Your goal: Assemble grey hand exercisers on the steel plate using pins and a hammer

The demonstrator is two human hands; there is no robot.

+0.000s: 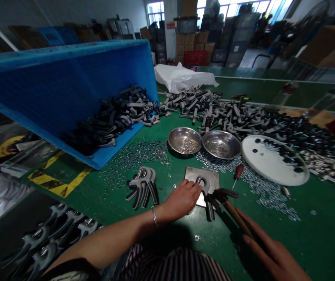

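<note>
The green surface (pixel 316 234) carries a blue crate (pixel 76 74) tipped on its side and, farther right, a round white tray (pixel 272 164). The right hand's (pixel 269 249) grip is wrapped around a hammer (pixel 235 212). Near the hammer's head, a metal plate (pixel 216 176) lies under a gray-and-black clamp (pixel 210 212), pinched in the left hand's (pixel 185 198) grip. Small rings (pixel 144 152) lie scattered beside the crate.

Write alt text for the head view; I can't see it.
The left hand holds a grey clamp part on a metal plate while the right hand grips a hammer by its wooden handle, the head nearby. On the green table are two metal bowls, a white dish, loose rings and a blue crate of parts.
</note>
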